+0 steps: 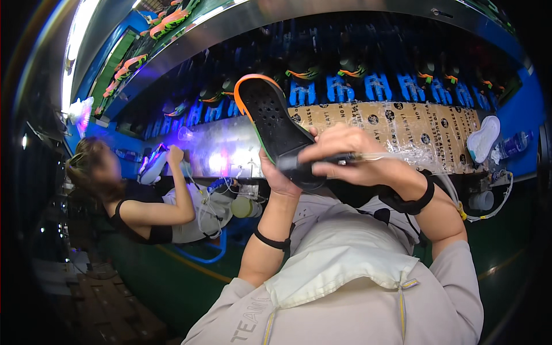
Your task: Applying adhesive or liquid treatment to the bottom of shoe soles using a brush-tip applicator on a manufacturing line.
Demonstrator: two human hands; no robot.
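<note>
In front of me a shoe sole stands tilted up, black inside with small hollows and an orange and green rim. My left hand is wrapped around its lower end from below, the fingers partly hidden behind it. Over that same end, my right hand grips a slim dark tool with a clear tube running off to the right. The tool's tip is against or just over the sole's black inner face; motion blur hides which.
A cardboard-covered bench lies ahead; its metal part continues left. Shoe parts hang on blue holders behind it. At right are a white shoe-shaped piece and a plastic bottle. On the left a co-worker holds a shoe.
</note>
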